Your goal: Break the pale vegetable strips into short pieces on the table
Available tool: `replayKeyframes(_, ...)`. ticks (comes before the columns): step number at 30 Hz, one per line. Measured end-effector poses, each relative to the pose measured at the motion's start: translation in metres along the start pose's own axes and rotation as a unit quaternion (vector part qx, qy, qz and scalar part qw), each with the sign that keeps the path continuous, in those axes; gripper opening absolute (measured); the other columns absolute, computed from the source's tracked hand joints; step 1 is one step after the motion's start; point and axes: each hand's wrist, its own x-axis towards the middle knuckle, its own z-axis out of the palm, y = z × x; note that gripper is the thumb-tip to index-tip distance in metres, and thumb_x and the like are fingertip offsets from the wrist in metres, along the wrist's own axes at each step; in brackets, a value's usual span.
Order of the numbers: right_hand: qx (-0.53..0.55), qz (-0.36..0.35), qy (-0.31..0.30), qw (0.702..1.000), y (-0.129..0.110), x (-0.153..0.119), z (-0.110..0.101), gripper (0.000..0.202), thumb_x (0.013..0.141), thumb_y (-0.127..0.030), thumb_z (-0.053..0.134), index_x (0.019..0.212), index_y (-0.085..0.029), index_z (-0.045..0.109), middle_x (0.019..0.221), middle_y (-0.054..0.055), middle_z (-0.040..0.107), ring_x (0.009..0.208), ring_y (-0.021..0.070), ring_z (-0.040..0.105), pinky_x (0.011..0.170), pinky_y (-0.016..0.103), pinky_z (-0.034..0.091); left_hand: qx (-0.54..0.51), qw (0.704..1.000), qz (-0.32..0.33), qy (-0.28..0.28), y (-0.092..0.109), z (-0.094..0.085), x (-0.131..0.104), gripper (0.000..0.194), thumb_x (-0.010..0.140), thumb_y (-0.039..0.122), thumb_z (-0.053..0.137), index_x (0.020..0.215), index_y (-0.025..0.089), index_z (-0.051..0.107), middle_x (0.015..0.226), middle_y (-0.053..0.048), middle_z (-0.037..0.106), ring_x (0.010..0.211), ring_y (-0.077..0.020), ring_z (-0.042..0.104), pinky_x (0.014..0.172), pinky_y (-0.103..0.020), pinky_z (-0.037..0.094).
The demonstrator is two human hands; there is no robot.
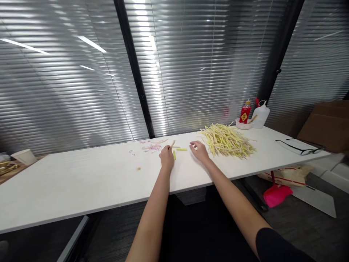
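Note:
Pale, thin stalk pieces lie at the middle of the white table. My left hand (166,157) is closed on a short pale stalk (172,143), which sticks up past the fingers. Beside it are a green-yellow piece (174,155) and another short yellow piece (181,149) lying flat. My right hand (199,150) hovers to the right with curled fingers, between the short pieces and a large heap of yellow stalks (227,141); whether its fingertips pinch anything is too small to tell. Small pink and purple rings (155,147) are scattered left of my left hand.
On the white table (81,182), a red bottle (244,112) in a pink bowl (243,126) and a white squeeze bottle (261,115) stand at the back right. Glasses (307,151) lie near the right end. A paper cup (24,157) is far left.

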Motion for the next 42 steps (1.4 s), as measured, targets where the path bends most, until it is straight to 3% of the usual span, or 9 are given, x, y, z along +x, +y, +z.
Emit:
replayKeyframes(4,0.143,0.117,-0.011,0.983,-0.003,-0.014,0.045,0.031,0.075,-0.046,0.061,0.094,-0.022,0.067,0.091,0.004,0.067,0.07,0.0158,0.056,0.07,0.031,0.047,-0.067,0.983,0.161,-0.055,0.006,0.009,-0.01,0.016,0.091,0.028,0.041,0.093,0.02,0.055,0.09,-0.008,0.065,0.086,-0.0213,0.059,0.079,-0.034,0.038)
replayKeyframes(9,0.241,0.12,-0.039,0.962,0.006,-0.018,0.043,0.029,0.075,-0.047,0.061,0.085,-0.021,0.067,0.081,0.002,0.067,0.064,0.0141,0.055,0.064,0.027,0.044,-0.154,0.959,0.205,-0.118,0.011,0.017,-0.02,0.011,0.089,0.029,0.046,0.089,0.02,0.053,0.081,-0.004,0.065,0.074,-0.0173,0.059,0.07,-0.029,0.041)
replayKeyframes(16,0.255,0.118,-0.039,0.959,0.012,-0.02,0.039,0.024,0.072,-0.043,0.064,0.077,-0.02,0.062,0.075,-0.001,0.064,0.066,0.0126,0.056,0.065,0.025,0.044,-0.199,0.955,0.162,-0.146,0.014,0.016,-0.022,0.014,0.085,0.033,0.052,0.088,0.02,0.055,0.073,-0.002,0.064,0.07,-0.0164,0.059,0.062,-0.026,0.04)
replayKeyframes(20,0.292,0.148,-0.005,0.945,0.01,-0.02,0.039,0.027,0.076,-0.047,0.06,0.079,-0.021,0.053,0.077,-0.001,0.063,0.064,0.0113,0.057,0.054,0.021,0.041,-0.262,0.948,0.109,-0.145,0.017,0.015,-0.022,0.018,0.086,0.036,0.049,0.081,0.019,0.053,0.069,-0.002,0.063,0.069,-0.0163,0.06,0.067,-0.028,0.041)
replayKeyframes(24,0.351,0.195,0.091,0.912,0.009,-0.016,0.031,0.031,0.076,-0.05,0.06,0.082,-0.022,0.048,0.084,0.001,0.066,0.068,0.0118,0.061,0.05,0.019,0.044,-0.333,0.934,0.027,-0.128,0.016,0.015,-0.02,0.02,0.084,0.039,0.051,0.08,0.02,0.053,0.066,-0.001,0.064,0.067,-0.0167,0.059,0.071,-0.029,0.041)
replayKeyframes(29,0.469,0.223,0.169,0.838,0.012,-0.01,0.02,0.03,0.073,-0.044,0.067,0.084,-0.024,0.047,0.082,-0.002,0.066,0.071,0.0117,0.063,0.06,0.024,0.052,-0.408,0.904,-0.06,-0.11,0.013,0.02,-0.015,0.022,0.079,0.04,0.057,0.074,0.019,0.052,0.064,-0.004,0.065,0.064,-0.0174,0.061,0.071,-0.03,0.041)
replayKeyframes(33,0.542,0.218,0.187,0.79,0.012,-0.008,0.013,0.027,0.075,-0.038,0.069,0.085,-0.025,0.048,0.082,-0.003,0.065,0.077,0.0112,0.065,0.07,0.027,0.054,-0.515,0.836,-0.18,-0.062,0.012,0.022,-0.008,0.019,0.076,0.033,0.062,0.074,0.017,0.052,0.075,-0.005,0.068,0.07,-0.0164,0.064,0.065,-0.026,0.041)
replayKeyframes(39,0.609,0.182,0.161,0.755,-0.002,-0.009,0.0,0.021,0.074,-0.028,0.071,0.083,-0.025,0.052,0.08,-0.005,0.066,0.078,0.0104,0.065,0.077,0.028,0.053,-0.711,0.631,-0.31,-0.017,0.002,0.012,0.006,0.009,0.084,0.014,0.055,0.076,0.016,0.057,0.072,-0.001,0.061,0.063,-0.007,0.058,0.066,-0.021,0.044)
replayKeyframes(42,0.621,0.157,0.122,0.759,-0.015,-0.012,-0.005,0.02,0.073,-0.027,0.072,0.082,-0.025,0.054,0.074,-0.006,0.064,0.077,0.0109,0.064,0.079,0.028,0.052,-0.742,0.574,-0.345,-0.018,0.0,0.009,0.01,0.016,0.088,0.011,0.051,0.074,0.014,0.056,0.066,-0.001,0.057,0.059,-0.006,0.056,0.064,-0.019,0.046)
